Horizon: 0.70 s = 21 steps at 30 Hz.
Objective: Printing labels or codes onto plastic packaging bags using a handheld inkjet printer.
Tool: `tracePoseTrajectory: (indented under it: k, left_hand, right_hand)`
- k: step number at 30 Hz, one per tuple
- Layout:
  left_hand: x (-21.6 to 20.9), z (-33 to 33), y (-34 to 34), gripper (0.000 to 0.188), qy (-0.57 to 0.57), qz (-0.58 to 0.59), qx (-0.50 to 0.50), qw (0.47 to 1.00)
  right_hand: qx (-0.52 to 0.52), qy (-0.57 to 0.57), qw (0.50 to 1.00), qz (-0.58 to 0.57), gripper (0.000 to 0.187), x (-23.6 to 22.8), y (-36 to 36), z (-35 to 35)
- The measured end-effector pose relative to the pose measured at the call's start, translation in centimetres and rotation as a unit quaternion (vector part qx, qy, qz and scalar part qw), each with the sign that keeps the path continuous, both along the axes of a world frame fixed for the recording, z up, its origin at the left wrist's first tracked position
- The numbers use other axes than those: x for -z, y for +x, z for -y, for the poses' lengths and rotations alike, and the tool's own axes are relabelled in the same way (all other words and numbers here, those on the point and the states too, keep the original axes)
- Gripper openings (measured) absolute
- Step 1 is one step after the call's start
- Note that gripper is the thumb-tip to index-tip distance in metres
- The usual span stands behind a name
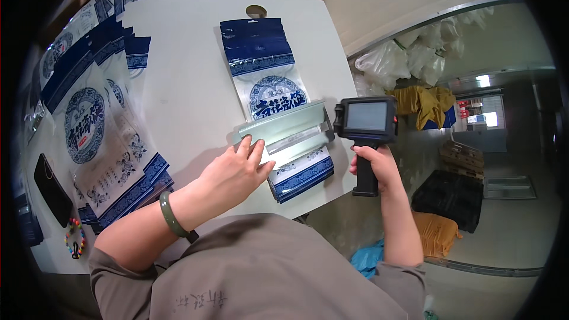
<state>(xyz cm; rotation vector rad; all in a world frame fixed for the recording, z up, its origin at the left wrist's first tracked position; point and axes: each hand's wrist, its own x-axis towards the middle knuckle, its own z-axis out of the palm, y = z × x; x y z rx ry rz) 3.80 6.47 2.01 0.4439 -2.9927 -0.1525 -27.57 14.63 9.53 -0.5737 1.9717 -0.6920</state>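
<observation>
A stack of blue-and-white plastic packaging bags (258, 47) lies in the middle of the white table. Across its lower half rests a pale green guide plate (284, 125) with a long slot, through which a strip of bag shows. My left hand (233, 169) presses on the plate's left end, fingers apart and stretched over its edge. In my right hand (380, 168), a black handheld inkjet printer (366, 117) with a small screen is gripped by its handle. Its head is up against the plate's right end; whether they touch I cannot tell.
More such bags (89, 124) lie fanned in piles on the left of the white table (184, 41). Near its left edge is a black phone (52, 189) with a beaded strap (74, 238). Beyond the right edge are white plastic sacks (385, 62) and black crates (448, 198).
</observation>
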Motion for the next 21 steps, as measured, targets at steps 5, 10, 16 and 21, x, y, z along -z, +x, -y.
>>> tracePoseTrajectory:
  k: [5,10,16,21]
  left_hand:
    - [-0.4,0.3,0.0,0.042,0.018,-0.018,0.006,1.000]
    - [-0.7,0.0,0.4,0.037,0.107,-0.112,-0.024,0.988]
    - [-1.7,-1.6,0.3,0.036,0.019,-0.101,0.017,0.995]
    - [-4.2,-1.6,-0.5,0.047,0.048,-0.219,0.040,0.974]
  right_hand:
    - [0.098,-0.234,0.963,0.091,0.030,4.3,-1.9,-0.6]
    - [0.179,-0.275,0.902,0.279,0.030,6.4,-1.6,0.2]
    - [0.112,-0.295,0.870,0.380,0.032,7.6,-1.9,0.5]
    - [0.121,-0.319,0.856,0.389,0.034,8.8,-2.8,-1.3]
